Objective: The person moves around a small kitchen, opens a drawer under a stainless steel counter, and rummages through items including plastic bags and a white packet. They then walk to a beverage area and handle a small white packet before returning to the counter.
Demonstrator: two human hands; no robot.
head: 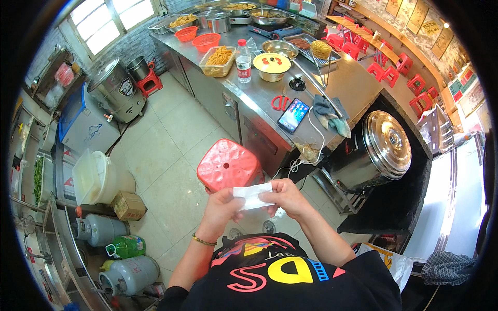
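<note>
A small white sheet of paper or tissue [253, 195] is stretched between my hands, low in front of my chest. My left hand [224, 205] pinches its left end, thumb on top. At the right end, my right hand [286, 197] grips it the same way. Just beyond the hands stands a red plastic stool [229, 165]. On the steel counter past it lie a smartphone [294, 115] with a lit screen, red-handled scissors [281, 102] and a grey-green cloth [330, 114]. My fingertips under the sheet are partly hidden.
A large lidded steel pot [373, 151] stands right of the counter [249, 97]. A white cable [321, 136] hangs over the counter's edge. Gas cylinders [132, 274], a cardboard box [129, 205] and white tubs [113, 179] stand on the left. A plastic bottle [243, 62] stands beside a lidded enamel bowl [271, 66].
</note>
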